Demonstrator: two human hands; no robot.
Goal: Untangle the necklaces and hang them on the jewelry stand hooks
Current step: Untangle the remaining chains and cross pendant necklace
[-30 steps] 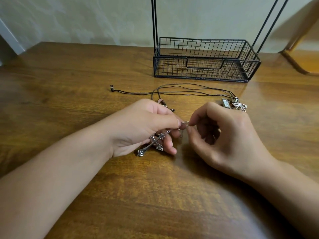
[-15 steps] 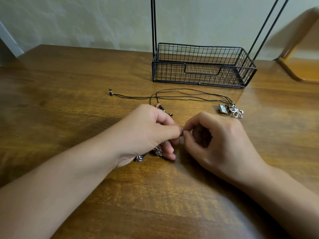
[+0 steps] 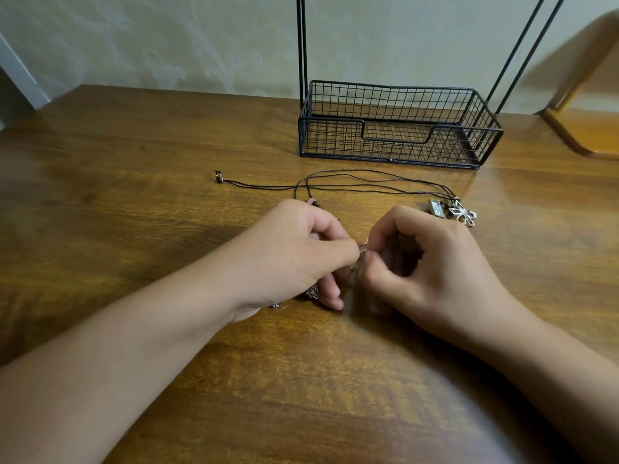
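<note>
My left hand (image 3: pixel 298 256) and my right hand (image 3: pixel 432 262) meet fingertip to fingertip over the table's middle. Both pinch a thin silver chain necklace (image 3: pixel 363 244); its ornate pendant (image 3: pixel 312 292) peeks out under my left hand. Behind the hands lie black cord necklaces (image 3: pixel 351 184) stretched across the wood, with a silver flower pendant (image 3: pixel 464 214) and a square pendant (image 3: pixel 437 207) at their right end. The jewelry stand (image 3: pixel 398 128) is a black wire basket base with thin uprights rising out of frame; its hooks are not visible.
Everything lies on a brown wooden table (image 3: pixel 167 195) set against a pale wall. A wooden chair (image 3: pixel 589 128) stands at the far right behind the table. A cord end with a small clasp (image 3: pixel 218 177) lies left of the cords.
My hands have drawn closer together over the chain, and the left hand now covers most of the ornate pendant. The view has tilted down slightly, so the stand sits lower in frame.
</note>
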